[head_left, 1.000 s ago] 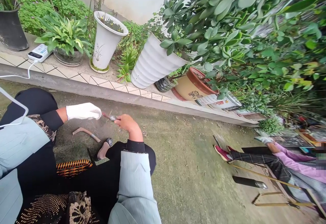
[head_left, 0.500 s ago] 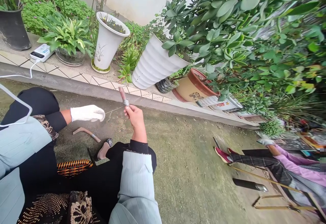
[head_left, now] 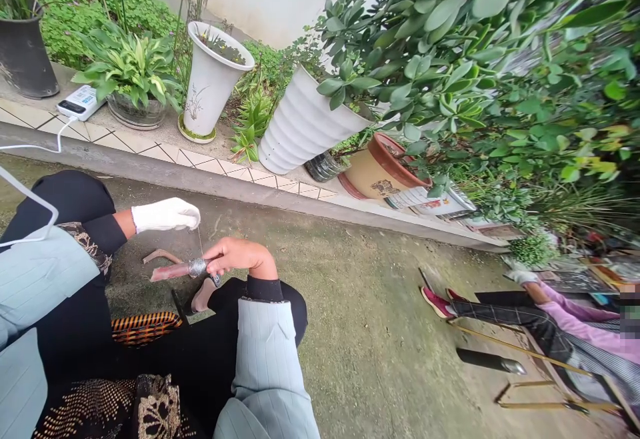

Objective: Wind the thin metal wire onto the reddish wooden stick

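My left hand (head_left: 167, 214), in a white glove, is closed and pinches one end of a thin wire (head_left: 201, 239). The wire runs taut and almost straight down to a reddish-brown wooden stick (head_left: 169, 272). Silvery coils (head_left: 197, 266) wrap the stick close to my fingers. My bare right hand (head_left: 239, 255) grips the stick, which lies nearly level and points left; its end within my palm is hidden. A curved brown piece, like a bent stick (head_left: 159, 255), rests on the ground behind it, partly covered.
An orange-and-black woven item (head_left: 145, 328) is beside my legs. Potted plants, including a white pot (head_left: 213, 86), line the tiled ledge (head_left: 165, 152). A power bank (head_left: 81, 102) with a white cable sits there. At right, a person in red shoes (head_left: 435, 301) sits near a metal-framed chair (head_left: 545, 396).
My right hand has turned the stick from nearly upright to level, pointing left, and moved it lower. My left hand has shifted slightly up and left, and the wire now hangs steeply.
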